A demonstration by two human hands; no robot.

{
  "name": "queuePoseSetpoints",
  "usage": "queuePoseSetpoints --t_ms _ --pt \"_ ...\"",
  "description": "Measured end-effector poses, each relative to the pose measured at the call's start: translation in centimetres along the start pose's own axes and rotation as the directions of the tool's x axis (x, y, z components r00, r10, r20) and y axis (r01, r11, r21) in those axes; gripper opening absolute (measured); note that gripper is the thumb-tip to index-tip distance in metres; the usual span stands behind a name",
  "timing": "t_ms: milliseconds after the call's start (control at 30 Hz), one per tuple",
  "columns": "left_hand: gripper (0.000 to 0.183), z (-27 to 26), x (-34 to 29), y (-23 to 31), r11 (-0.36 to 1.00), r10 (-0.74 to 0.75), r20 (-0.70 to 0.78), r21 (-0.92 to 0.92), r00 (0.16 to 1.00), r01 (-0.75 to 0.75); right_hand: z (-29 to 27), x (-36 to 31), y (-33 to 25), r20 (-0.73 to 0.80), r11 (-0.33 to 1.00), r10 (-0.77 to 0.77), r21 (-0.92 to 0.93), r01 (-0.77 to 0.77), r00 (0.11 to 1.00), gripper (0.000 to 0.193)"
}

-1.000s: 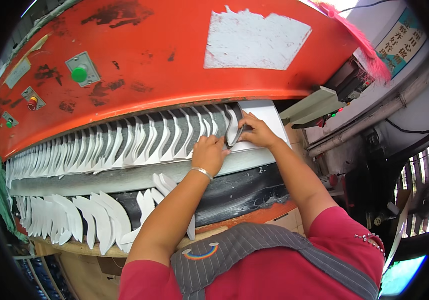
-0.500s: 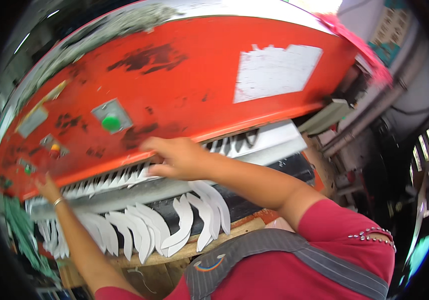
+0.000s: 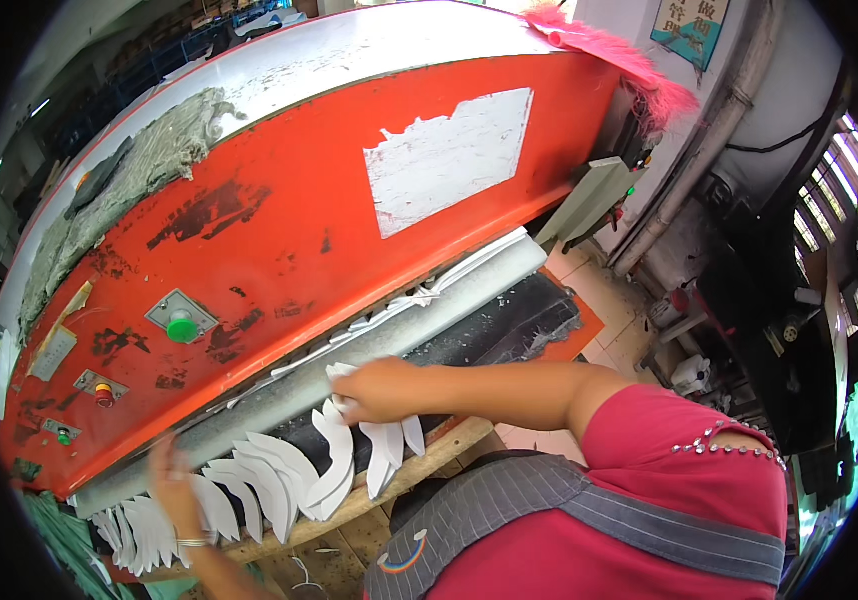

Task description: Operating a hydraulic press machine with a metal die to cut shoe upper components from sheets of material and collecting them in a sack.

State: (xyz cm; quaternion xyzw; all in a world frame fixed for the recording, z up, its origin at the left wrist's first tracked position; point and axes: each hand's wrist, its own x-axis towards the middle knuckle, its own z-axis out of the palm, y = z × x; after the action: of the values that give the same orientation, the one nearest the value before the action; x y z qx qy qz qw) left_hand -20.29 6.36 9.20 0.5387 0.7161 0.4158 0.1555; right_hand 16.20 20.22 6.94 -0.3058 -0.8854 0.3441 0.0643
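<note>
Curved white cut pieces [image 3: 269,490], thin and wavy-edged, lie overlapping in a row along the front ledge of a large red machine [image 3: 279,250]. My right hand [image 3: 379,390] is closed on the upper end of a curved white piece [image 3: 341,371] towards the right of the row. Its fingertips are partly hidden behind the hand. My left hand [image 3: 173,490], smeared by motion, is over the left part of the row beside the grey bar [image 3: 279,392]. Whether it holds anything does not show.
White material [image 3: 429,292] shows in the narrow gap beneath the red panel. A green button [image 3: 182,327] and a red knob [image 3: 104,395] stick out of the panel. A wooden board [image 3: 419,455] edges the ledge. Green cloth [image 3: 59,535] hangs at the left end.
My right hand has come down from the gap to the row and closed on a white piece. My left hand has moved down from the panel's left end. The gap shows less white material.
</note>
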Motion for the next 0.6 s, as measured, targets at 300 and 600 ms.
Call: queuePoseSetpoints --t_ms 300,600 --pt "0.034 25.1 -14.0 15.7 0.775 0.216 0.623 0.36 0.752 -0.52 9.3 -14.3 5.3 -0.26 0.965 -0.134 -0.252 0.067 0.956 0.027" --pt "0.017 27.4 -17.5 13.7 0.844 0.353 0.402 0.252 0.845 -0.473 10.9 -15.7 6.3 -0.359 0.981 -0.139 -0.177 0.078 0.923 0.018"
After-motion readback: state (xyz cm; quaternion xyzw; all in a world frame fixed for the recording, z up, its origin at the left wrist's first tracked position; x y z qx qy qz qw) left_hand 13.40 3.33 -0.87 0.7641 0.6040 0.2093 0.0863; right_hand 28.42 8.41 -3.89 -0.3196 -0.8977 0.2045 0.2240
